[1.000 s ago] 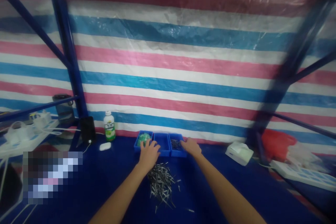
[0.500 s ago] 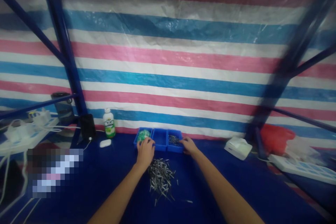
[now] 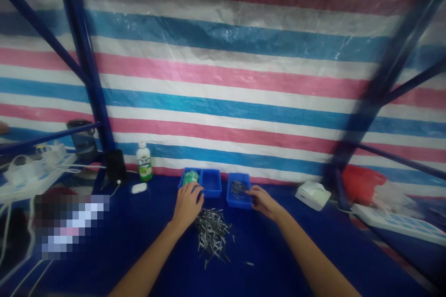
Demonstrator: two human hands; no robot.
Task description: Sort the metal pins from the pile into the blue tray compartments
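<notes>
My left hand (image 3: 188, 204) is at the front edge of the left blue bin (image 3: 181, 180), its fingers curled over the rim. Inside that bin lies a green, shiny bundle (image 3: 191, 177), partly hidden by the fingers. A middle blue bin (image 3: 212, 181) stands against it on the right. My right hand (image 3: 264, 201) grips the right wall of a third blue bin (image 3: 239, 203), which stands apart from the middle one. Thin metal pins (image 3: 238, 188) fill part of this bin. In front of the bins lies a loose heap of similar thin metal pieces (image 3: 213, 234).
To the left stand a white and green bottle (image 3: 144, 162), a small white case (image 3: 139, 188) and a dark phone (image 3: 115, 167) on a cable. A tissue pack (image 3: 313, 196) lies right. Power strips (image 3: 397, 222) and blue frame posts flank the blue table (image 3: 139, 232).
My right hand has pulled the right bin away from the middle one, rightward and a little toward me. My left hand has shifted slightly left and stays at the left bin.
</notes>
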